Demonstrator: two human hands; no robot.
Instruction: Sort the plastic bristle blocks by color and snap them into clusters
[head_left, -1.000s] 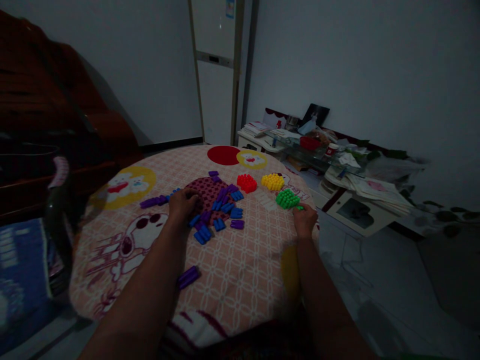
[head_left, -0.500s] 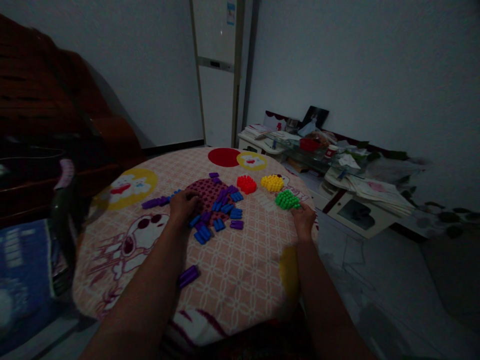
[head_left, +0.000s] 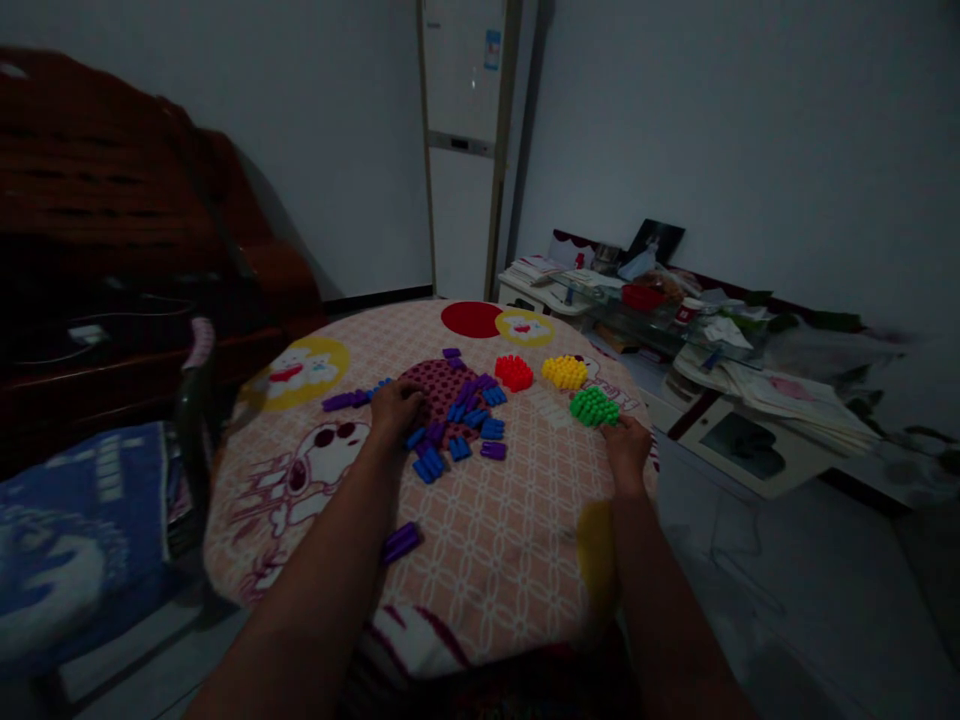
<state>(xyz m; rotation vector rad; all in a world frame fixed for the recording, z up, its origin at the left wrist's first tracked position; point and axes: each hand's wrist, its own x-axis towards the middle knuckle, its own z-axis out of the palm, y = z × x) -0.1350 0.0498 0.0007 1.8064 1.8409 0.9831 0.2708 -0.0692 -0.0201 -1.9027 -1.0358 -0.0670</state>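
Note:
My left hand [head_left: 396, 408] is over the left edge of a dark pink patch with dark spots [head_left: 431, 380], its fingers curled; whatever may be in them is hidden. Blue pieces [head_left: 429, 465] and purple pieces [head_left: 493, 451] lie loosely around and on that patch. At the right, my right hand [head_left: 627, 447] has its fingertips drawn together at the near edge of a bumpy green cluster [head_left: 595, 407]. Beyond it sit a similar yellow cluster [head_left: 565, 372] and a red cluster [head_left: 514, 373]. One purple piece [head_left: 401, 542] lies apart, beside my left forearm.
A patterned cloth covers the round-cornered table [head_left: 480, 560]. At the left stand a chair with a blue cover [head_left: 82, 540] and a wooden bench [head_left: 112, 170]. A low cabinet [head_left: 739, 440] piled with papers is along the right wall. A tall white unit [head_left: 461, 220] fills the corner.
The whole view has shifted, so the table and hands appear farther right. Both hands stay at nearly the same places on the table, and the clusters look unchanged.

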